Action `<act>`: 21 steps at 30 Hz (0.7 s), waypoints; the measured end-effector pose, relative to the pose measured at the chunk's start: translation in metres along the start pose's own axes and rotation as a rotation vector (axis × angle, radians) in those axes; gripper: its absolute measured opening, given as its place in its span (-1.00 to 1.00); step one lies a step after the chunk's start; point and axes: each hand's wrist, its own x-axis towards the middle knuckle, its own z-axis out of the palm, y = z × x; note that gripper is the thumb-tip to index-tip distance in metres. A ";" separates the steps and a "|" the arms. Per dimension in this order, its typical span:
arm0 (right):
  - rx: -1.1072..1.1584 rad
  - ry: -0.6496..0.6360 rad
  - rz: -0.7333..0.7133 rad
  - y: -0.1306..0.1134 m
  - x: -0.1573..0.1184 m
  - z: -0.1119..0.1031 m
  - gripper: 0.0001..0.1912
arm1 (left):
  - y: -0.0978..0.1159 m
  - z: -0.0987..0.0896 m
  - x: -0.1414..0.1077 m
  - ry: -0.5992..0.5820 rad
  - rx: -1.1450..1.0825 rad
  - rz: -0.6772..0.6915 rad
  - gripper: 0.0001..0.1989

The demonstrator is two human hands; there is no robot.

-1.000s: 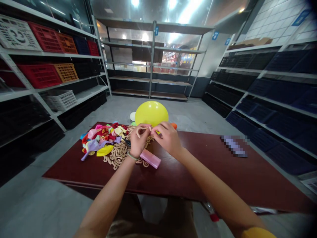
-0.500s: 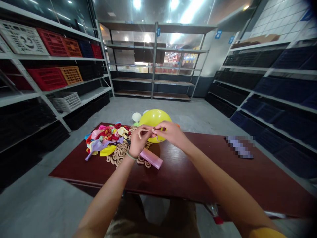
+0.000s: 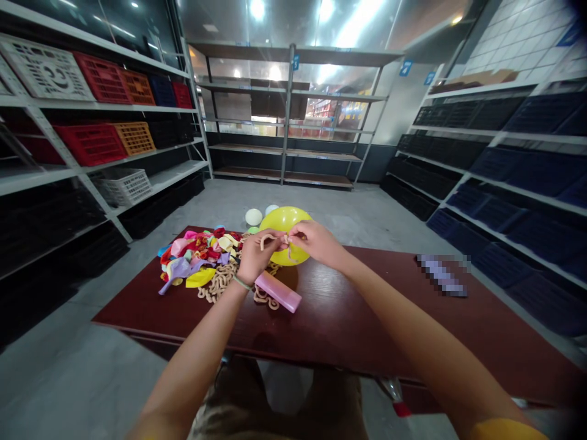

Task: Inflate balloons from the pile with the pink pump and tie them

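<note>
Both my hands are raised over the table, working on a beige twisted cord (image 3: 266, 240). My left hand (image 3: 260, 252) pinches it, with a loop of cord standing up by the thumb. My right hand (image 3: 316, 243) has its fingertips pinched close to the cord's other end; whether cord lies between them is too small to tell. Right behind the fingers is a round, shiny yellow balloon (image 3: 285, 217), blown up. I cannot tell whether the cord is attached to it. Under my left wrist lies a pink oblong object (image 3: 279, 292), partly on a heap of beige cords (image 3: 215, 286).
A pile of limp coloured balloons (image 3: 195, 250) covers the left of the dark red table (image 3: 348, 318). Pale round balloons (image 3: 254, 217) show beyond it. A blurred-out lilac object (image 3: 443, 275) lies at the right. Shelves with crates (image 3: 92, 145) line both sides.
My right fingertips have drawn a little away from my left ones, so cord now shows between them. The yellow balloon sits slightly lower in view. The things on the table have stayed put.
</note>
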 end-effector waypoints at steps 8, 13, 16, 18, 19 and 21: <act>-0.285 0.048 -0.185 -0.010 -0.003 -0.006 -0.82 | 0.002 0.007 -0.003 0.160 -0.133 -0.045 -0.68; -0.391 0.052 -0.168 -0.017 -0.007 -0.007 -0.79 | 0.003 0.012 -0.006 0.198 -0.155 -0.025 -0.66; -0.458 0.060 -0.168 -0.021 -0.009 -0.008 -0.77 | 0.003 0.013 -0.005 0.222 -0.169 -0.002 -0.67; -0.501 0.067 -0.168 -0.023 -0.010 -0.009 -0.77 | 0.003 0.014 -0.004 0.262 -0.169 0.016 -0.67; -0.526 0.068 -0.167 -0.023 -0.011 -0.010 -0.77 | 0.003 0.014 -0.004 0.280 -0.169 0.024 -0.67; -0.590 0.067 -0.165 -0.022 -0.014 -0.011 -0.78 | 0.003 0.013 -0.003 0.299 -0.167 0.036 -0.67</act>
